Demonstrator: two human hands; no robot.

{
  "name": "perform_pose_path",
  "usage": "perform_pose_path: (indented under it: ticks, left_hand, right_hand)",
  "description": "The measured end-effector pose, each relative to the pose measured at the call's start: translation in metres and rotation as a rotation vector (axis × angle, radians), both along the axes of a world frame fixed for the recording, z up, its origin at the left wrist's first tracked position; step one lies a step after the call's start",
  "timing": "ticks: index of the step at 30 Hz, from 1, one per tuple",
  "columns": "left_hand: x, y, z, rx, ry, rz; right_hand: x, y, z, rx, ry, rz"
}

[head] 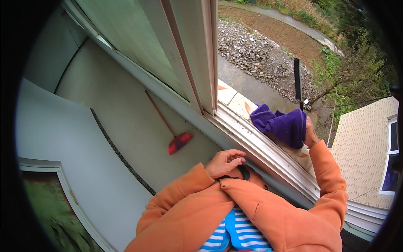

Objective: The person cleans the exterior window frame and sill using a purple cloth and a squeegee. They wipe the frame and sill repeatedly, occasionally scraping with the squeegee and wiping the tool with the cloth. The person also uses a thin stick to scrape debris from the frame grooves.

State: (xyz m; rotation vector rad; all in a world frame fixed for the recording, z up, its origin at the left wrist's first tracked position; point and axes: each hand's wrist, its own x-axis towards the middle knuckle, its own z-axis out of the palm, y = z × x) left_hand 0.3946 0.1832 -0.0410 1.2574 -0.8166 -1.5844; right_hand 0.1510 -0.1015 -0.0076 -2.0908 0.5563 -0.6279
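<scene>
My right hand reaches out through the open window and grips a purple cloth by its right end. The cloth hangs bunched over the outer tiled ledge, just beyond the white window track. Part of my right hand's fingers is hidden behind the cloth. My left hand is held in front of my body, on the room side of the track, fingers loosely curled and apart, with nothing in it. Both arms wear orange sleeves.
Sliding window frames stand left of the opening. A broom with a red head lies on the floor inside, near the wall under the window. Outside are a gravel heap, a black post and a tiled building wall.
</scene>
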Motion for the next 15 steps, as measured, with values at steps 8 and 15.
perform_pose_path:
  ticks: [8, 15]
  left_hand:
    - [0.021, 0.019, -0.003, -0.004, 0.100, 0.088]
    - [0.029, 0.032, -0.004, -0.052, 0.060, 0.173]
  right_hand:
    - [0.113, 0.051, 0.049, 0.999, -0.436, 0.099]
    - [0.201, 0.108, 0.007, 0.092, 0.134, -0.151]
